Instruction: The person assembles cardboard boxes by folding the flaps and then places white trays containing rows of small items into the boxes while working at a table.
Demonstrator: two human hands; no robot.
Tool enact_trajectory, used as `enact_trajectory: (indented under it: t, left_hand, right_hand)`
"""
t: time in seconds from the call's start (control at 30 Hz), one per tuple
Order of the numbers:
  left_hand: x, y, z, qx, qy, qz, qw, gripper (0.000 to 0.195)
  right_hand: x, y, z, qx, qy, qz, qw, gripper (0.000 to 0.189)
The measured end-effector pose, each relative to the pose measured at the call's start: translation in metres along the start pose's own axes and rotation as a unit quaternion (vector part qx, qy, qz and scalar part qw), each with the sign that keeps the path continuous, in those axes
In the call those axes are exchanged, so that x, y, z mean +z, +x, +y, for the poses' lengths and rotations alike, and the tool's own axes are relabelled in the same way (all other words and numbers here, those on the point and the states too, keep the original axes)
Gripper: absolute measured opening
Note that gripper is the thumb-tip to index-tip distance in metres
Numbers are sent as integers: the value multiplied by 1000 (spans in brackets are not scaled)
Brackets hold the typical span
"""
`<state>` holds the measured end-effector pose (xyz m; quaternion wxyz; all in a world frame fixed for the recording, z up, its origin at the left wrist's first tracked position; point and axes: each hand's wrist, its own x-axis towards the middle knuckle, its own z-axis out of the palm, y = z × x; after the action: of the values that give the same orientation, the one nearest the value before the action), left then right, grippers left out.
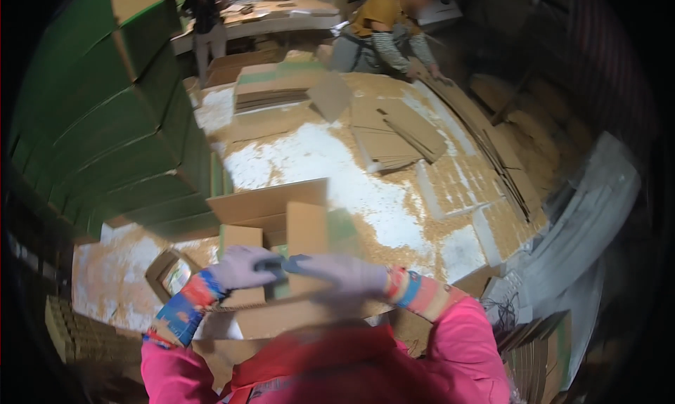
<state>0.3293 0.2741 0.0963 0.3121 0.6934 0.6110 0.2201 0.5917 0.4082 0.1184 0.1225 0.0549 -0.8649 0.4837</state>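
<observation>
An open cardboard carton stands right in front of me, its long far flap [274, 198] raised. Its narrower left flap [241, 297] and right flap [307, 230] flank a gap with green showing in it. My left hand [245, 267], in a pale glove with dark fingertips, is over the left flap. From the other side my right hand [343, 275], gloved alike and blurred, reaches across the right flap. The fingertips of both hands come close together above the gap. Whether they pinch anything is unclear. The carton's near flap [295, 317] lies below my hands.
Green cartons [132, 124] are stacked high at left. A tape roll [171, 275] lies left of the carton. Flat cardboard sheets [395, 132] lie farther across the worn table [295, 151]. A co-worker [387, 30] bends over long cardboard at the far right; another person [205, 24] stands behind.
</observation>
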Motion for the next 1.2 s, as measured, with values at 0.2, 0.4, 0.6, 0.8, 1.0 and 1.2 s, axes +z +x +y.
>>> enact_trajectory:
  t: [0.2,0.4,0.6,0.8,1.0,1.2]
  left_hand:
    - [9,-24,-34,-12,-224,316,922,91]
    - [19,-4,-30,-39,22,428,903,111]
    - [26,-8,-51,-170,-399,236,870,72]
    - [-20,-24,-45,-255,-14,95,962,53]
    - [106,-61,-99,-69,100,243,962,49]
    - [34,14,-37,-103,-254,381,883,64]
  right_hand:
    - [-22,20,-2,352,125,93,923,60]
    - [-59,63,16,152,-522,166,823,70]
    - [2,-29,34,112,-412,51,903,78]
    - [-7,-42,46,263,205,186,924,70]
    - [-4,-78,42,202,52,256,944,92]
    - [-39,-130,111,205,-263,95,938,54]
